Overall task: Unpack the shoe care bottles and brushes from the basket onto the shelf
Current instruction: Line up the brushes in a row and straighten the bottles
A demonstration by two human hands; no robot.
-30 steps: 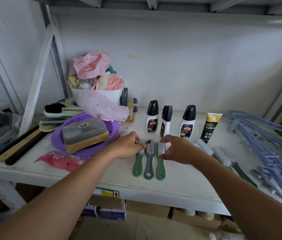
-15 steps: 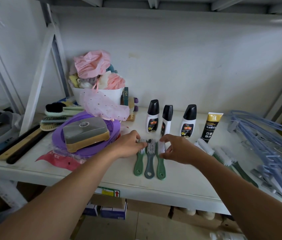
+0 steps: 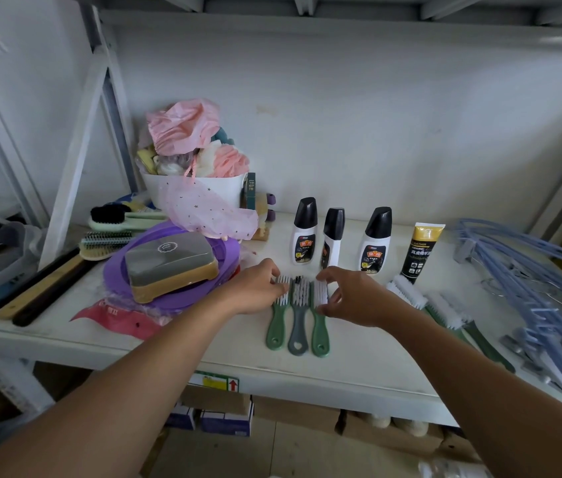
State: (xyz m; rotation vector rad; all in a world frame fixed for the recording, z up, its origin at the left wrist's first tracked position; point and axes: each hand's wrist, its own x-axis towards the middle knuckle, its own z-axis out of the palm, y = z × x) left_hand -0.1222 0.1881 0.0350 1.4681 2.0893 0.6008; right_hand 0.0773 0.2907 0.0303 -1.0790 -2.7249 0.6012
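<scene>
"While both hands are down at the three short brushes, which one is nearer to them?"

"Neither by much. The left green brush (image 3: 277,327), the grey brush (image 3: 297,331) and the right green brush (image 3: 319,331) lie side by side, close together, near the front edge of the shelf (image 3: 359,369). Their long axes run front to back, with handles toward the front edge and bristle heads toward the back wall. The left hand (image 3: 255,291) is at the outer side of the left head and the right hand (image 3: 352,294) at the outer side of the right head, so the row lies between them."

"Gripping, or only touching?"

"The right thumb and forefinger curl round the right green brush's head. The left fingertips touch the left head's bristles, but I cannot tell whether they pinch. The hands are apart, with the grey brush's head between them."

"And the next move?"

"Squaring up the row, I'd judge, by pushing inward across the handles. The bottles (image 3: 303,236) stand upright just behind, so any push should go sideways, not backward."
</scene>
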